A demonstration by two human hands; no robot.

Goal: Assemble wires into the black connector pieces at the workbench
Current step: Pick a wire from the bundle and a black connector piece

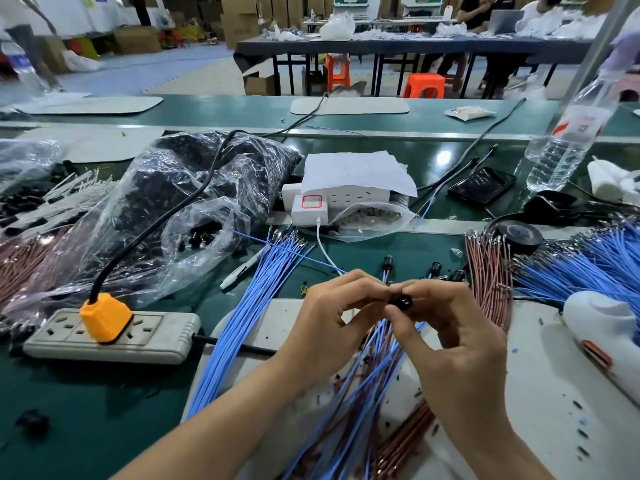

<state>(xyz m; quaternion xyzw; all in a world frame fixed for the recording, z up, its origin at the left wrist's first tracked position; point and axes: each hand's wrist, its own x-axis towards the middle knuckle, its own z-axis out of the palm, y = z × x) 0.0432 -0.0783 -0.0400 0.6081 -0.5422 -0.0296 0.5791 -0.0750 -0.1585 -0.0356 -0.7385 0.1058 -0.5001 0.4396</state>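
- Black connector piece [400,301]: judged light, rigid, small; right hand [453,327] fingers clamp its body.
- Blue wire [383,332]: thin, limp; left hand [341,306] fingers pinch it near the connector, limiting buckling.

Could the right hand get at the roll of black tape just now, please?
Probably yes once freed: the tape roll lies in the open beyond the brown wires, but the right hand is pinching a black connector.

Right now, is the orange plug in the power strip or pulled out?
In. The orange plug sits flush in a middle socket of the grey power strip, black cable attached.
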